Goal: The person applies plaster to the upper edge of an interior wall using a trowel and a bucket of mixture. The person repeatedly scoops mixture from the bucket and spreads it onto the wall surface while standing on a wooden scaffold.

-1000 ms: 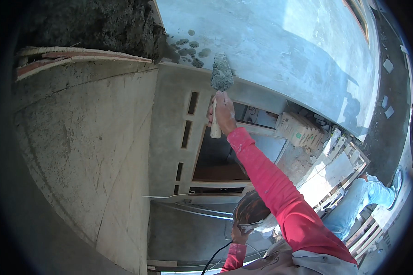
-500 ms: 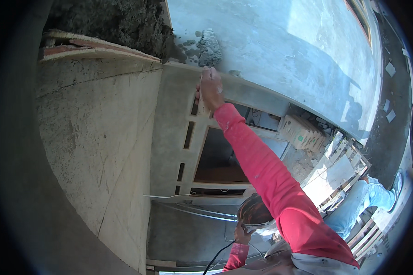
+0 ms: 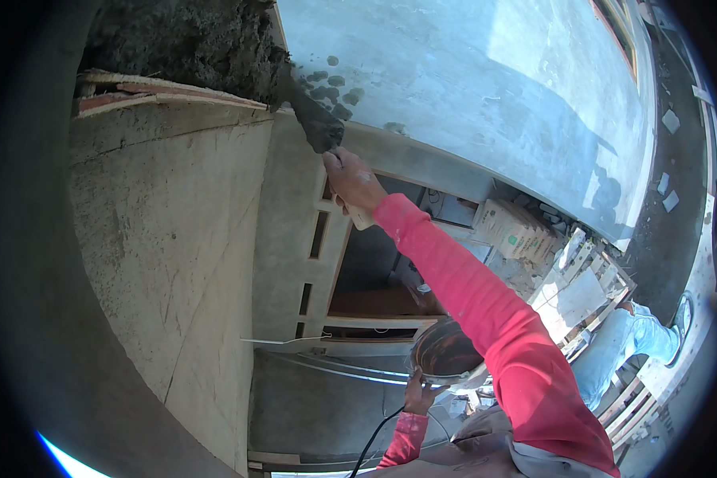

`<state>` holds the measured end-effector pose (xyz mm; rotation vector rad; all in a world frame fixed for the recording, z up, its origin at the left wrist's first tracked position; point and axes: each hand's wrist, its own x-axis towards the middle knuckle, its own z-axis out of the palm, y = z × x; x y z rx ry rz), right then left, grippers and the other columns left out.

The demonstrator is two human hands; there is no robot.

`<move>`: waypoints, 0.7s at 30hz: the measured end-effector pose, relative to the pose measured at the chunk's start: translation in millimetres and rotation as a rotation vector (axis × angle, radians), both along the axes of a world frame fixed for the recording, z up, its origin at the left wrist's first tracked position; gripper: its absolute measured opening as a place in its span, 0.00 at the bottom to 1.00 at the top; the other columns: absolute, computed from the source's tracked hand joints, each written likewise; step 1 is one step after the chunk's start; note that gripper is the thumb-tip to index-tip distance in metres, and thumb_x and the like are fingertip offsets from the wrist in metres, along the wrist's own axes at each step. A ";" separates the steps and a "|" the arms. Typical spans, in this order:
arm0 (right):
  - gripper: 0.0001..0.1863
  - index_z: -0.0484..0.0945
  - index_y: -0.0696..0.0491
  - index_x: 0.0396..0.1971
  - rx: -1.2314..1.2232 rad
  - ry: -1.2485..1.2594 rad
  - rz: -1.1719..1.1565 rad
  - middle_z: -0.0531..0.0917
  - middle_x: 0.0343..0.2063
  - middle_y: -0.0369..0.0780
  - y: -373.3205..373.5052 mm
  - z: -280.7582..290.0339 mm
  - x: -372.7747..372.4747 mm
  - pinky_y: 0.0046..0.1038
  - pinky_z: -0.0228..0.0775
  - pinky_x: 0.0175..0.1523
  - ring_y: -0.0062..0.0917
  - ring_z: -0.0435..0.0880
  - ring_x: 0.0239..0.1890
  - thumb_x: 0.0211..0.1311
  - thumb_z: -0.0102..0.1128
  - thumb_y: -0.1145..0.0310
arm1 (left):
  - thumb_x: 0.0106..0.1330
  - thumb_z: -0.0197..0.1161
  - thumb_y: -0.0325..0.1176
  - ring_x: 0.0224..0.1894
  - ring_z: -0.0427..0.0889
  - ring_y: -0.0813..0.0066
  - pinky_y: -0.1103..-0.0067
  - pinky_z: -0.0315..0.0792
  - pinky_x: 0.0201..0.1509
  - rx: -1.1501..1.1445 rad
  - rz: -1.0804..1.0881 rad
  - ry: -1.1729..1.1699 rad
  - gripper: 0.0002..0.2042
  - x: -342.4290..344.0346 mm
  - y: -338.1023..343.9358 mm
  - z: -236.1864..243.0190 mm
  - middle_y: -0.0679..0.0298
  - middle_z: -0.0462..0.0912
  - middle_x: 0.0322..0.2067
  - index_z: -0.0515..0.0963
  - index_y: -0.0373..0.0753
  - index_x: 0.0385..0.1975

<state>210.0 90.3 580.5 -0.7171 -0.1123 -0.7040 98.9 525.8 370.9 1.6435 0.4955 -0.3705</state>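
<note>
1. Smooth blue-grey plaster is covering the wall [image 3: 454, 56], while dark wet splashes [image 3: 334, 81] are dotting its near corner.
2. Coarse, lumpy dark mortar [image 3: 183, 40] is filling the upper left, and a split-edged board [image 3: 167, 94], layered pale and reddish, is running along it.
3. The trowel [image 3: 319, 123] is slanting up toward that mortar, its tapering blade darkly coated and lying beside the splashes; whether its tip is touching, I cannot tell.
4. The right hand [image 3: 352, 179] is grasping the trowel's pale handle, fingers wrapped around it.
5. Low down, the left hand [image 3: 418, 394] is gripping the rim of a round, stained bucket [image 3: 442, 350], fingers closed there.
6. Rough, cracked concrete [image 3: 159, 231] is spreading across the left; narrow slots [image 3: 319, 235] are piercing a grey surface beyond.
7. A red sleeve [image 3: 470, 287] is crossing the view, hiding the bucket's right part.
8. Stacked packages [image 3: 516, 229], a slatted pallet [image 3: 585, 291] and a denim-clad leg [image 3: 613, 342] are occupying the right.
</note>
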 end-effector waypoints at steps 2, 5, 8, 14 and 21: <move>0.17 0.68 0.58 0.42 -0.070 0.086 0.050 0.78 0.19 0.48 20.6 -55.7 -40.3 0.37 0.71 0.16 0.37 0.79 0.14 0.73 0.43 0.57 | 0.77 0.47 0.40 0.67 0.65 0.55 0.42 0.63 0.65 -0.019 -0.044 0.002 0.20 14.6 -12.8 -5.4 0.58 0.68 0.62 0.62 0.43 0.65; 0.15 0.68 0.57 0.42 -0.250 0.246 -0.274 0.80 0.21 0.54 66.3 -143.3 -123.8 0.47 0.70 0.27 0.54 0.80 0.24 0.71 0.49 0.59 | 0.78 0.45 0.38 0.62 0.73 0.59 0.54 0.69 0.64 -0.135 -0.310 -0.094 0.17 34.0 -47.1 -10.3 0.58 0.75 0.58 0.66 0.41 0.62; 0.14 0.68 0.56 0.42 -0.398 0.527 -0.270 0.81 0.23 0.54 116.4 -204.8 -203.4 0.49 0.71 0.32 0.56 0.81 0.30 0.70 0.50 0.59 | 0.78 0.47 0.35 0.57 0.77 0.68 0.66 0.71 0.63 -0.196 -0.424 -0.299 0.10 50.4 -90.6 -8.6 0.62 0.78 0.55 0.71 0.40 0.51; 0.16 0.71 0.59 0.43 -0.789 0.930 0.004 0.80 0.21 0.53 136.3 -330.6 -246.4 0.50 0.74 0.32 0.52 0.81 0.25 0.68 0.53 0.60 | 0.75 0.56 0.39 0.38 0.73 0.86 0.79 0.74 0.45 -0.052 -0.652 -0.432 0.10 67.8 -176.8 -29.5 0.75 0.73 0.33 0.65 0.45 0.34; 0.11 0.78 0.58 0.32 -1.097 0.965 -0.092 0.81 0.24 0.48 57.8 -379.8 -262.0 0.47 0.75 0.38 0.48 0.83 0.30 0.57 0.55 0.65 | 0.74 0.57 0.42 0.55 0.71 0.73 0.80 0.62 0.62 0.295 -0.944 -0.577 0.16 34.0 -201.1 -29.4 0.59 0.74 0.53 0.69 0.33 0.47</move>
